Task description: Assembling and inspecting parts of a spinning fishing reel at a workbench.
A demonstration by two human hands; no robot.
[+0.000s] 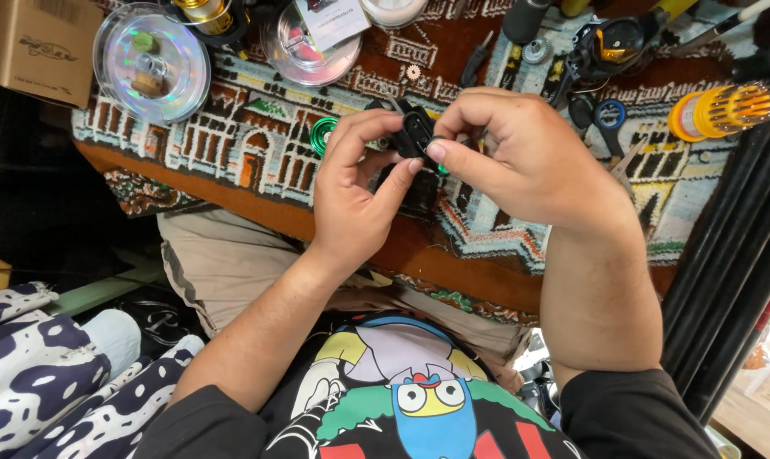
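Both hands are clamped together on a small black reel part (415,132), held just above the patterned worktop (257,140). The left hand (351,191) pinches its near edge between thumb and fingers; the right hand (521,153) grips the other side. It looks hard, light and smooth, probably slippery, so holding it by the rim seems safest. A green ring (323,134) lies just beside it.
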